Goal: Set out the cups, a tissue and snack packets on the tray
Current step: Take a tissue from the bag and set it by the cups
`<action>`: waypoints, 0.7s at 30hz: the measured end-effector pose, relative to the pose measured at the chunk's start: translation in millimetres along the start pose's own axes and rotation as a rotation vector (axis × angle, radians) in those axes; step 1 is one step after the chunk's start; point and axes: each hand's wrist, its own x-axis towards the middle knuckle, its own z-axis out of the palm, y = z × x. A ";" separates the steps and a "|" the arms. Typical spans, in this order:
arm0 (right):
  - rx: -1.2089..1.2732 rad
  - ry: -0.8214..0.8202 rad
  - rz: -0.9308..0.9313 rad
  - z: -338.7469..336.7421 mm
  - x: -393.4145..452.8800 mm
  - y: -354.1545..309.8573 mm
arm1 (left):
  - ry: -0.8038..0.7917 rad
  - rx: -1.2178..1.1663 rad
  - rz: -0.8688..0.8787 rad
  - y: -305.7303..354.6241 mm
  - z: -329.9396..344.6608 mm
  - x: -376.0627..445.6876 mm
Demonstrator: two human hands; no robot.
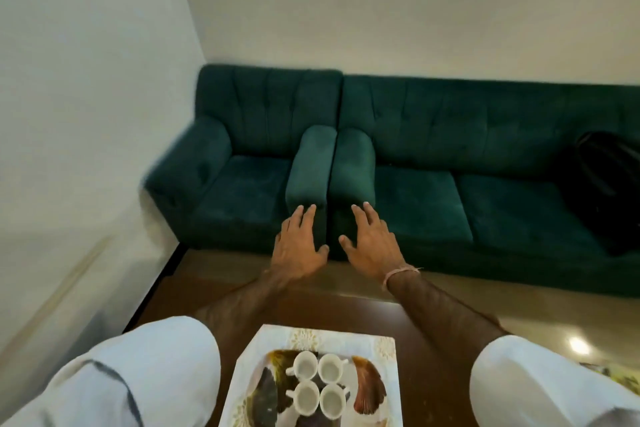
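Observation:
A white tray [384, 367] with a leaf pattern lies on the dark wooden table at the bottom centre. Several small white cups [306, 365] stand on it close together, empty and upright. My left hand [298, 246] and my right hand [370, 246] are stretched out side by side beyond the table's far edge, well above and past the tray. Both have fingers spread and hold nothing. No tissue or snack packet shows in this view.
Two dark green sofas [433, 156] stand against the far wall, their armrests touching. A black bag [602, 180] lies on the right sofa. The dark wooden table [426, 322] reaches from the tray toward the sofas. White sleeves [152, 371] frame the bottom corners.

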 end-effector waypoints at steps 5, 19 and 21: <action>-0.041 0.161 -0.081 -104.2 24.5 -37.3 | 0.147 0.023 0.112 56.5 -81.6 33.1; -0.104 0.485 -0.243 -321.7 25.3 -105.3 | 0.445 0.028 0.312 182.7 -255.6 63.7; -0.125 0.499 -0.236 -334.4 21.2 -102.2 | 0.462 0.039 0.331 193.9 -262.3 63.3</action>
